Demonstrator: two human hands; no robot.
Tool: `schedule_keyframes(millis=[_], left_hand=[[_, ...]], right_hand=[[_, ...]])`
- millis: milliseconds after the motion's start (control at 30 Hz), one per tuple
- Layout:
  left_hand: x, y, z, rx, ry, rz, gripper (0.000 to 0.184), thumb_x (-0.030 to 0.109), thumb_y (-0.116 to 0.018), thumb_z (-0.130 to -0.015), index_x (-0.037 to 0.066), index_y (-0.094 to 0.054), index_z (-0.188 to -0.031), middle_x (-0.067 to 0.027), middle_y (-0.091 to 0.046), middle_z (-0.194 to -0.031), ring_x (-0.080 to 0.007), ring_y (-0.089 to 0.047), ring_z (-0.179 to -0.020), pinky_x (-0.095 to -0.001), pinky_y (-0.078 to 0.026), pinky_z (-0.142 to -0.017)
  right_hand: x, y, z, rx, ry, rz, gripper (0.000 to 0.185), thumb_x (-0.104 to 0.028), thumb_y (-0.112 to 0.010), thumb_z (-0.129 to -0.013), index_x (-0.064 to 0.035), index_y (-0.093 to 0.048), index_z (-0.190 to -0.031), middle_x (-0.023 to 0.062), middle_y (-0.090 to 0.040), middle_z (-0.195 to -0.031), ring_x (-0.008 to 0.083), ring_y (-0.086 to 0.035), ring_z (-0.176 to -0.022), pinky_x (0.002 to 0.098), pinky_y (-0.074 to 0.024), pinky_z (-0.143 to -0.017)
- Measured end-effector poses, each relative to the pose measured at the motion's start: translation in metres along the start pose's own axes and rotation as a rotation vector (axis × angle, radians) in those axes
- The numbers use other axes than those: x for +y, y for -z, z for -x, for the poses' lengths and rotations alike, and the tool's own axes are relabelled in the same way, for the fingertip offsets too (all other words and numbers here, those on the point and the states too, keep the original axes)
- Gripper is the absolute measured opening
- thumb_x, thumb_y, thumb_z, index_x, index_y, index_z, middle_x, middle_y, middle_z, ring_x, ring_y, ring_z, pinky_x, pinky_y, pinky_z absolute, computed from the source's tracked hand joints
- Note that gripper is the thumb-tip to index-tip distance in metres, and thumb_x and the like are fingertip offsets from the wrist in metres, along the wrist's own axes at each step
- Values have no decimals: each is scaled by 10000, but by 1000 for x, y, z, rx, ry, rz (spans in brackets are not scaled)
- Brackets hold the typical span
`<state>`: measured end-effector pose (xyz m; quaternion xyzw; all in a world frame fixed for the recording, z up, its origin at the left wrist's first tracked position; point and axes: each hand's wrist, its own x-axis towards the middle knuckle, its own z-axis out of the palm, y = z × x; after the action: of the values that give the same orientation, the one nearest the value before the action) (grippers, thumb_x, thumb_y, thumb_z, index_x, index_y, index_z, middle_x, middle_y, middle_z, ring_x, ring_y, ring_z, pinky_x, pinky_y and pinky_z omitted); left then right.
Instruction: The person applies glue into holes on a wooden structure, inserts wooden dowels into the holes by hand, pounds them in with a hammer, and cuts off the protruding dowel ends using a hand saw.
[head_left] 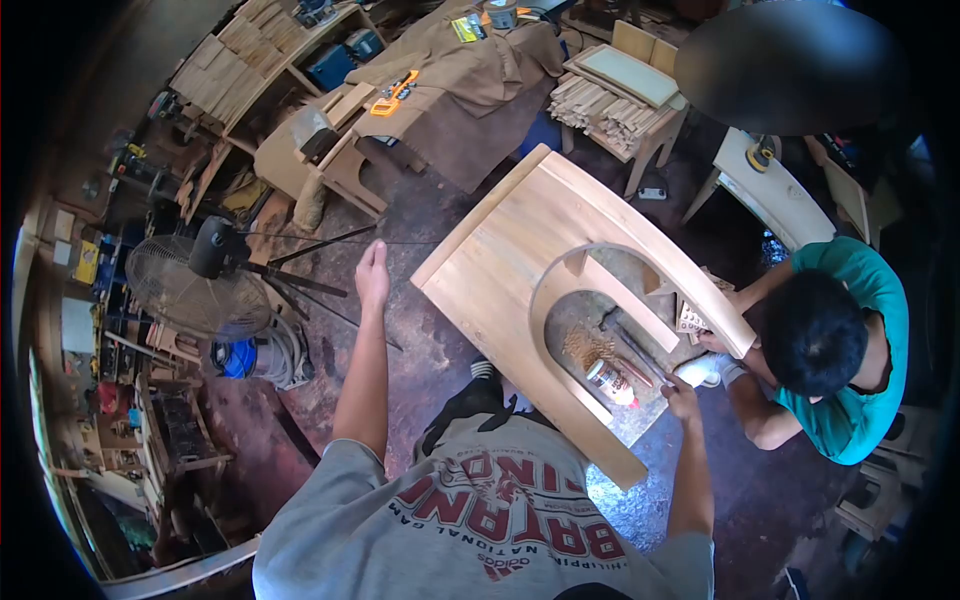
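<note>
A large pale wooden piece (500, 235) with a U-shaped cutout stands in front of me. My left hand (372, 275) is off to its left, apart from it, with the fingers closed; what they hold, if anything, is hidden. On the right, my right hand (682, 398) is closed around the handle end of what looks like a hammer (636, 350), seen through the cutout. A bottle with a red tip (611, 382) lies below the cutout, close to a scatter of small brown bits (585, 347).
A co-worker in a green shirt (860, 350) crouches at right, hands near a small pale part with holes (690, 318). A standing fan (190, 285) is at left. Behind are a cloth-covered bench (470, 90), stacked wood strips (605, 110) and a curved panel bearing a sander (762, 152).
</note>
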<state>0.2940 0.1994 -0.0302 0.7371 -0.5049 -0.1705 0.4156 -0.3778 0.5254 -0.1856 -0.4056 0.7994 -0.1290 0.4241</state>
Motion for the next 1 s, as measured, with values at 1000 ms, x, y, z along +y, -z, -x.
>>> schedule_keyframes(millis=[1000], left_hand=[[151, -143, -56, -1377, 322, 614, 694, 555, -573, -1069, -23, -628, -1449, -160, -695, -1405, -249, -672, -1278, -403, -498, -1111]], right_hand=[[-404, -183, 207, 93, -81, 92, 952, -487, -927, -693, -107, -596, -1502, 256, -715, -1324, 436, -661, -1267, 498, -520, -1075]])
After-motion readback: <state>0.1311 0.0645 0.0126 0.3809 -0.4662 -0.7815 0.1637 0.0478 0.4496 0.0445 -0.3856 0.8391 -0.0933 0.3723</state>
